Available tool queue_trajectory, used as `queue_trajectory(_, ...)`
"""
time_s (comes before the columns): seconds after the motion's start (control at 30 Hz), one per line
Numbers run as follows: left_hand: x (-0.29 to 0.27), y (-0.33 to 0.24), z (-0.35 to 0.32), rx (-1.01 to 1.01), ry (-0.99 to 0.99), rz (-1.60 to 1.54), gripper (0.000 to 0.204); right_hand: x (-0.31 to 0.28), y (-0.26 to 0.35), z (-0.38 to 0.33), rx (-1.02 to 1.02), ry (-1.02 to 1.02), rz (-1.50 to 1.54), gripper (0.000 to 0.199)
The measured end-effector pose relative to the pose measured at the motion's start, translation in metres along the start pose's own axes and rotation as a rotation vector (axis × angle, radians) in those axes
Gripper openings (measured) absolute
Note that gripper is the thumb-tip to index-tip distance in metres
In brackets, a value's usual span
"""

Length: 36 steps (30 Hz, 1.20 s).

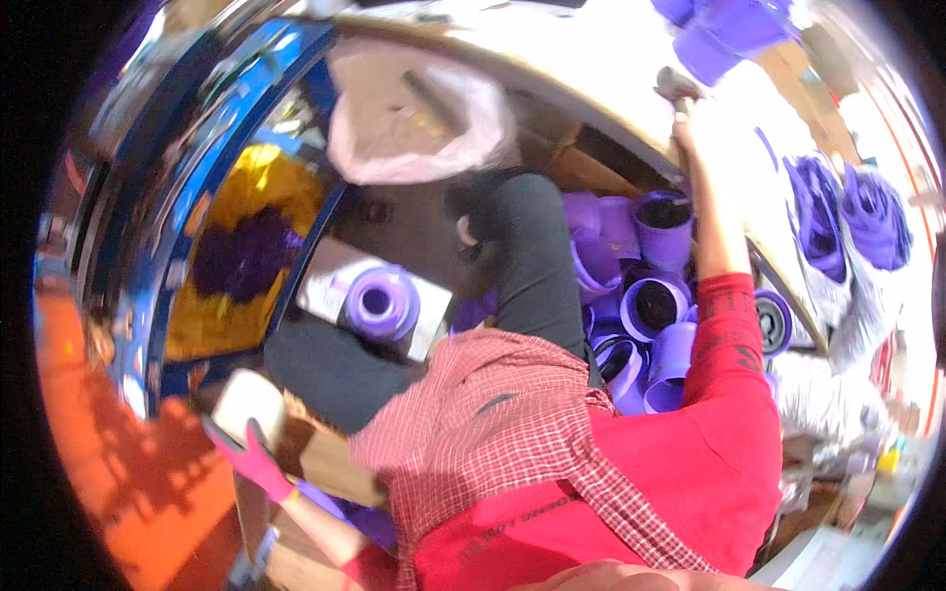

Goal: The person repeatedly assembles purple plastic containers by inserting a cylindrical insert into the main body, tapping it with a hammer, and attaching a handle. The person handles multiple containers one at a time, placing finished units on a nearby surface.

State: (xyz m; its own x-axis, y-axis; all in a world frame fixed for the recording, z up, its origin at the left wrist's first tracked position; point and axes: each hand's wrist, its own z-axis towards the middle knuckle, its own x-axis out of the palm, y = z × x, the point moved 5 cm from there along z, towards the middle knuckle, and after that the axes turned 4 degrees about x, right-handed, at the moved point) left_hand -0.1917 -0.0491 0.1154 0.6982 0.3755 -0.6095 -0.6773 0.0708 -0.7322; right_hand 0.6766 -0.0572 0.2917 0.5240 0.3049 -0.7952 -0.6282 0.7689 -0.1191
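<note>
Beside a pale worktable, a person is wearing a red shirt, dark lettering running across its chest and sleeve, and a checked apron. Purple cylindrical parts are piling up near the table's edge. Between the person's legs, a flanged purple part is resting on a white box. The gloved left hand is clasping a cream block; the right hand is closing around a blurred grey object over the table.
</note>
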Motion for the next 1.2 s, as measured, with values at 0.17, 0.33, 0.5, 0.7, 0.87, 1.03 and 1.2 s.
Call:
queue_trajectory(0.17,0.051,-0.176,0.039,0.541,0.356,0.046,0.094,-0.02,0.101,-0.078,0.117,0.675,1.483,0.03)
queue_trajectory(0.33,0.196,-0.221,0.009,0.917,0.721,0.284,0.086,-0.081,0.228,-0.223,-0.149,1.214,1.328,0.026)
queue_trajectory(0.5,0.213,-0.178,0.005,0.801,0.651,0.115,0.105,-0.133,0.276,-0.25,-0.632,1.166,1.225,0.025)
queue_trajectory(0.7,0.231,-0.107,0.002,0.276,0.856,-0.399,0.114,-0.125,0.319,-0.301,-0.985,1.069,0.814,0.05)
queue_trajectory(0.87,0.239,-0.103,-0.007,0.172,0.851,-0.524,0.107,-0.108,0.315,-0.323,-0.979,0.587,1.348,0.033)
queue_trajectory(1.03,0.222,-0.146,-0.004,0.418,0.797,0.245,0.121,-0.09,0.293,-0.287,-0.813,0.866,0.979,0.044)
queue_trajectory(1.2,0.248,-0.222,-0.009,0.795,0.871,0.449,0.105,-0.056,0.152,-0.103,-0.499,0.174,0.757,0.031)
